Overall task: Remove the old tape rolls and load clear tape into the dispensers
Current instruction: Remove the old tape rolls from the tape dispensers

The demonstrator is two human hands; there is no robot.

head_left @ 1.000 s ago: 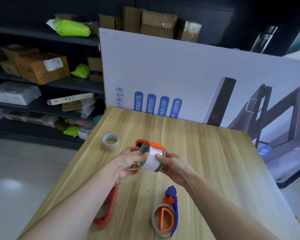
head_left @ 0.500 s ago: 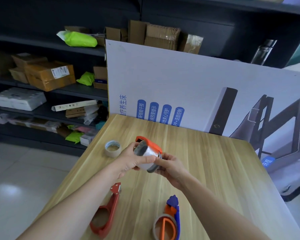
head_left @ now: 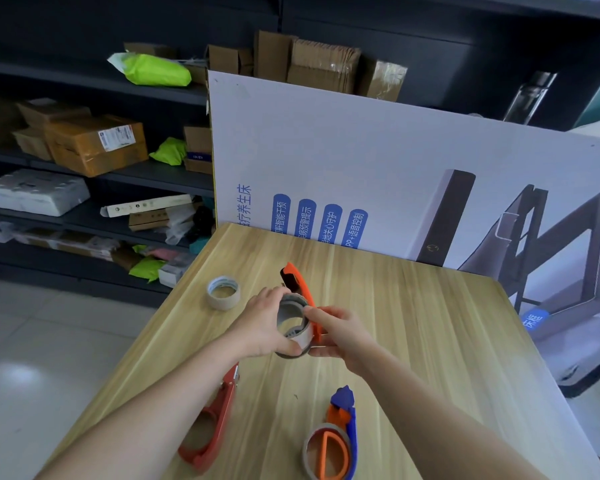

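Turned core toward the camera since a moment ago, the clear tape roll (head_left: 293,322) is above the surface (head_left: 413,323), left hand (head_left: 264,323) curled round it, right hand (head_left: 340,336) pinching the orange dispenser (head_left: 298,282); loading seems underway and next needs a square push home.

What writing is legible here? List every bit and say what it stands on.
"疗养生床": sideways on the white printed board, its start cut off by the table.
"智能干预": leftmost blue tag.
"预警提示": second blue tag.
"关心守护": third blue tag.
"PP+语音控制": fourth blue tag.
"床框": lower-right blue tag.
Shipping label on the cardboard box: too small to read.
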